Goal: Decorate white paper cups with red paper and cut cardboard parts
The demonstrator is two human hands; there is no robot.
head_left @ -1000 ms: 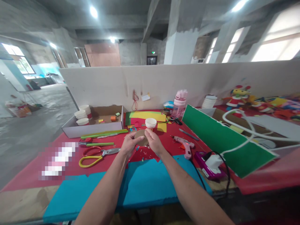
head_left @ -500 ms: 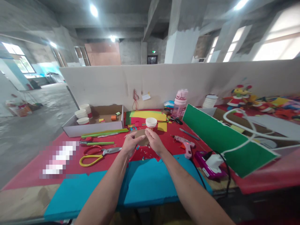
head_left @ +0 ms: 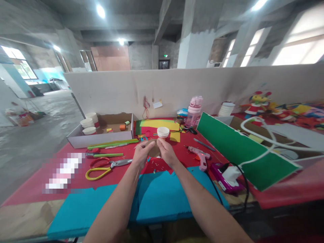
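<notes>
At the near edge, the table is being covered by a blue sheet. Just beyond it, a brown rounded piece is being held up between the left hand and the right hand, its sides being pinched between thumbs and fingers. The step in hand is seemingly being confined to handling or shaping this piece; whether it is being bent cannot be told. For the next move, a light, even pinch is being called for, with the rim being left uncrushed. To the left, scissors are being left lying, while to the right a pink glue gun is being left unheld. Beyond the hands, a white cup is being left upright; farther back, several cups are being held by an open box.
</notes>
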